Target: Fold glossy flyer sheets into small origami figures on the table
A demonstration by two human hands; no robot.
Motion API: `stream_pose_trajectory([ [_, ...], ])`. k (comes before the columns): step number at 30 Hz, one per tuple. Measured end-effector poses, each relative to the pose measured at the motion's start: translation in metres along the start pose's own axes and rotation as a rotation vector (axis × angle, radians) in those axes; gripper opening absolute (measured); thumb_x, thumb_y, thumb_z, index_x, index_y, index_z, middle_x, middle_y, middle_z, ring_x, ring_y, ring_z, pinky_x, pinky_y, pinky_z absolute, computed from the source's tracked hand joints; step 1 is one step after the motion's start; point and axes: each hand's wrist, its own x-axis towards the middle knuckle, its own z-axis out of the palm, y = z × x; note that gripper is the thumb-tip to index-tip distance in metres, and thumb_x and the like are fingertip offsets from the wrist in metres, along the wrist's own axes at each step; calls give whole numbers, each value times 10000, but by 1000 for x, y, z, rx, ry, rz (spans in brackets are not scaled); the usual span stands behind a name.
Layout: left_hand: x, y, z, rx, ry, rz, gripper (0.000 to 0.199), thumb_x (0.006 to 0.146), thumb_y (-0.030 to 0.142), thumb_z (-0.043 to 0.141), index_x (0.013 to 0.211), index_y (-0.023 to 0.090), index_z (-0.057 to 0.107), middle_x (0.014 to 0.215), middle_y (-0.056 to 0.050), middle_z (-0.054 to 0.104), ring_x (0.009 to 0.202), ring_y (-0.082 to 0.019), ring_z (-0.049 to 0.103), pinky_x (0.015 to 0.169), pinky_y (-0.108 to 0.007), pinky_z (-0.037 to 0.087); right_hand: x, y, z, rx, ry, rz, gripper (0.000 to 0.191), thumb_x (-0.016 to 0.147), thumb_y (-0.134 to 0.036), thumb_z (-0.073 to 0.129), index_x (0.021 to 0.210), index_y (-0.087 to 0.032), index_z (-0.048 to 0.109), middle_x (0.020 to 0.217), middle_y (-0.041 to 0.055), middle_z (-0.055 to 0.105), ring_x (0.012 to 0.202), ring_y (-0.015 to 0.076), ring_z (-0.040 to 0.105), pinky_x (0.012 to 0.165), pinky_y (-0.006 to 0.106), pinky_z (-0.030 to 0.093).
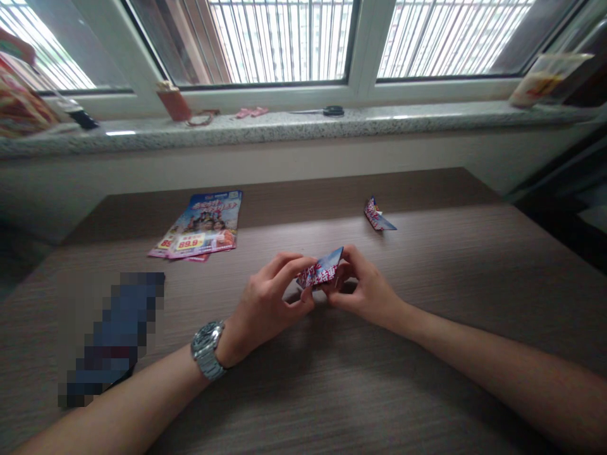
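A small folded paper flyer, blue with red and white lettering, is held just above the table between both hands. My left hand, with a metal watch at the wrist, grips its left end between thumb and fingers. On the other end, my right hand pinches the paper, its fingertips partly behind it. Farther back on the right stands another folded paper piece with similar print, bent into an angled shape. To the left lies a stack of flat printed flyers, slightly fanned out.
A blurred-out dark blue object lies at the left beside my forearm. Along the granite windowsill are scissors, pink pieces, a red box and bags at both ends. The brown table ends near the wall.
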Motion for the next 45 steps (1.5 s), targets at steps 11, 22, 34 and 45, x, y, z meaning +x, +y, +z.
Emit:
stream_pose_trajectory([
  [11,1,1,-3,107,-5,65,409,894,167,680,1283,229,569,1180,-82,670,1010,-232,700,821,-366,630,-1,6,0,-34,-25,-6,379,762,-204,750,1028,-256,485,856,-30,665,714,148,673,650,285,549],
  [22,3,3,1,-133,17,-80,304,879,86,653,1155,205,606,1083,-41,667,865,-138,714,762,-269,653,0,3,1,-9,-50,44,386,783,-198,718,1093,-251,494,821,-38,668,682,143,661,641,280,540],
  [34,3,0,1,-144,43,-73,335,858,67,675,1157,203,610,1063,-35,688,842,-136,726,772,-281,653,1,2,0,-20,-35,14,365,779,-198,710,1077,-239,502,848,-34,657,669,129,658,612,263,540],
  [45,5,-3,-1,-120,24,-11,408,881,123,723,1255,207,583,1143,-67,656,935,-162,681,850,-327,604,2,13,-3,88,-24,17,364,794,-204,739,1063,-248,498,872,-30,658,702,133,674,657,274,559],
])
